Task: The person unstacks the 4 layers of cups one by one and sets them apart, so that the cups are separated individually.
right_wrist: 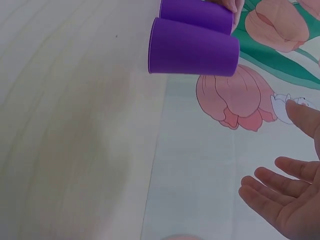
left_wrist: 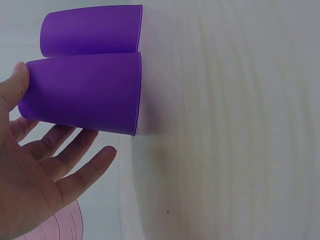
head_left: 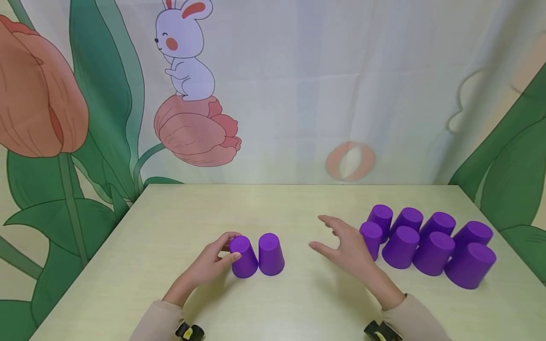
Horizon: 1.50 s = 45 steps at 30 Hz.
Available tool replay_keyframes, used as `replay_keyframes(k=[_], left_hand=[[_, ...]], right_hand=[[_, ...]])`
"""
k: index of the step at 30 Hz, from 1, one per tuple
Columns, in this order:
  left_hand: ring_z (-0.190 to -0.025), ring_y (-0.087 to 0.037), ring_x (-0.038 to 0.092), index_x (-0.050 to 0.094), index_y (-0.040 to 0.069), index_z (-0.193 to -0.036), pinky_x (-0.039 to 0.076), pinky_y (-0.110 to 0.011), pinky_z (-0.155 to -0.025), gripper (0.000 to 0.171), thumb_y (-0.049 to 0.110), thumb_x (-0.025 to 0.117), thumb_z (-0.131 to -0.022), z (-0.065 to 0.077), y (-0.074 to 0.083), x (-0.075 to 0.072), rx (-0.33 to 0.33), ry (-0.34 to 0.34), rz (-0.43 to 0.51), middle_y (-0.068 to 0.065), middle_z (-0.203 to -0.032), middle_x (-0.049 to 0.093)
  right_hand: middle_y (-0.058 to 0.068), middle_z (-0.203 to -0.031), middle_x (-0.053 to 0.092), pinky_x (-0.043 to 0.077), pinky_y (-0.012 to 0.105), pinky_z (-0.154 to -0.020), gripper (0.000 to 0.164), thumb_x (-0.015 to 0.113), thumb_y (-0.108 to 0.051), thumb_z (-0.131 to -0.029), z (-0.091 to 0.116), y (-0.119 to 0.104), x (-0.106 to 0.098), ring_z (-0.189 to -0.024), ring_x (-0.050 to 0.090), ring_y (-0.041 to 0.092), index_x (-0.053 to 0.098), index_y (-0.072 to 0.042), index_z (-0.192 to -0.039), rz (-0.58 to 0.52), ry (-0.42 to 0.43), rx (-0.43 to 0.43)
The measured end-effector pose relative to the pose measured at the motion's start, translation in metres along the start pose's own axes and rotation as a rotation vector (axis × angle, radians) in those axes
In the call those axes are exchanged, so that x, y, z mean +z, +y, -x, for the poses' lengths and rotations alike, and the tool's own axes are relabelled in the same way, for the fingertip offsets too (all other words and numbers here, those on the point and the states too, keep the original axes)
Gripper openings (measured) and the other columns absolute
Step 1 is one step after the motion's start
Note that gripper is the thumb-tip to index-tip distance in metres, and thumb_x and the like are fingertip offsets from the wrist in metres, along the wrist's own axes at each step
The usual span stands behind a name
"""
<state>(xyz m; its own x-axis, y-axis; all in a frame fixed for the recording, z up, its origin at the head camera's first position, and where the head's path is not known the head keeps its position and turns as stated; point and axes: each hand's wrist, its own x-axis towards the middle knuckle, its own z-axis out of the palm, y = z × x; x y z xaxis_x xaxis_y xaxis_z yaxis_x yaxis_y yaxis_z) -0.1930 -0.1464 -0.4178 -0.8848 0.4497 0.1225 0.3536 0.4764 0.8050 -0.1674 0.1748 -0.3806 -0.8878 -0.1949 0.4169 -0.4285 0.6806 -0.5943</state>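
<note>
Two purple cups stand upside down side by side at the middle of the table, their rims nearly together. My left hand (head_left: 212, 259) holds the left cup (head_left: 244, 258), thumb near its top on the front and fingers around its far side. In the left wrist view this same cup (left_wrist: 82, 92) has its mouth down at the tabletop. Beside it stands the right cup (head_left: 271, 255), untouched by either hand. My right hand (head_left: 350, 244) hovers over the table to the right with fingers spread and nothing in it; the right wrist view shows its palm and relaxed fingers.
Several more upside-down purple cups (head_left: 433, 253) stand in two rows at the right of the table (head_left: 294, 308), just beyond my right hand. Behind the table's back edge hangs a curtain (head_left: 277, 94) printed with tulips and a rabbit.
</note>
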Motion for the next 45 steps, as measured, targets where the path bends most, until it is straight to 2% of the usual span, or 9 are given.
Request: replay_keyframes(k=[12,16,26,32,39,45], left_hand=[[-0.103,-0.030,0.053,0.044,0.012,-0.125,0.045,-0.045,-0.077,0.037,0.023,0.055,-0.092,-0.001,0.000,0.000,-0.002,-0.002,-0.001,-0.008,-0.111,0.058],[-0.104,-0.030,0.053,0.044,0.013,-0.125,0.044,-0.045,-0.078,0.037,0.023,0.055,-0.092,-0.001,0.001,0.000,-0.012,-0.003,0.000,-0.008,-0.111,0.058],[-0.103,-0.029,0.053,0.044,0.013,-0.125,0.044,-0.043,-0.077,0.037,0.023,0.055,-0.092,0.000,0.001,0.000,-0.020,-0.002,-0.001,-0.007,-0.111,0.058],[-0.103,-0.029,0.053,0.044,0.013,-0.125,0.045,-0.041,-0.076,0.037,0.023,0.055,-0.092,0.000,0.001,0.000,-0.021,-0.001,-0.002,-0.007,-0.110,0.058],[-0.104,-0.029,0.052,0.044,0.013,-0.126,0.045,-0.043,-0.078,0.037,0.024,0.055,-0.092,0.001,0.001,0.000,-0.037,0.000,-0.006,-0.007,-0.111,0.058],[-0.103,-0.029,0.053,0.044,0.012,-0.126,0.045,-0.043,-0.077,0.038,0.023,0.055,-0.092,0.001,0.000,0.000,-0.018,-0.003,-0.007,-0.008,-0.111,0.058]], right_hand=[[0.013,-0.119,0.057,0.048,0.040,-0.079,0.059,0.076,-0.024,-0.073,-0.013,-0.016,0.031,-0.102,0.057,0.029,0.053,-0.001,-0.123,-0.096,-0.116,-0.062],[0.012,-0.119,0.058,0.048,0.039,-0.079,0.059,0.077,-0.024,-0.073,-0.018,-0.022,0.039,-0.102,0.057,0.028,0.054,-0.002,-0.122,-0.118,-0.141,-0.048],[0.013,-0.116,0.059,0.048,0.042,-0.079,0.057,0.075,-0.025,-0.074,-0.024,-0.026,0.055,-0.102,0.057,0.029,0.054,-0.002,-0.122,-0.168,-0.204,-0.003],[0.014,-0.114,0.059,0.048,0.041,-0.078,0.057,0.075,-0.027,-0.075,-0.030,-0.029,0.065,-0.099,0.058,0.030,0.054,-0.001,-0.121,-0.181,-0.279,0.004],[0.004,-0.095,0.065,0.048,0.032,-0.070,0.039,0.074,-0.023,-0.076,-0.034,-0.031,0.072,-0.087,0.060,0.022,0.061,-0.004,-0.107,-0.162,-0.313,0.001],[0.002,-0.092,0.065,0.048,0.034,-0.071,0.035,0.074,-0.023,-0.075,-0.032,-0.030,0.072,-0.085,0.059,0.019,0.062,-0.006,-0.103,-0.169,-0.293,-0.015]])
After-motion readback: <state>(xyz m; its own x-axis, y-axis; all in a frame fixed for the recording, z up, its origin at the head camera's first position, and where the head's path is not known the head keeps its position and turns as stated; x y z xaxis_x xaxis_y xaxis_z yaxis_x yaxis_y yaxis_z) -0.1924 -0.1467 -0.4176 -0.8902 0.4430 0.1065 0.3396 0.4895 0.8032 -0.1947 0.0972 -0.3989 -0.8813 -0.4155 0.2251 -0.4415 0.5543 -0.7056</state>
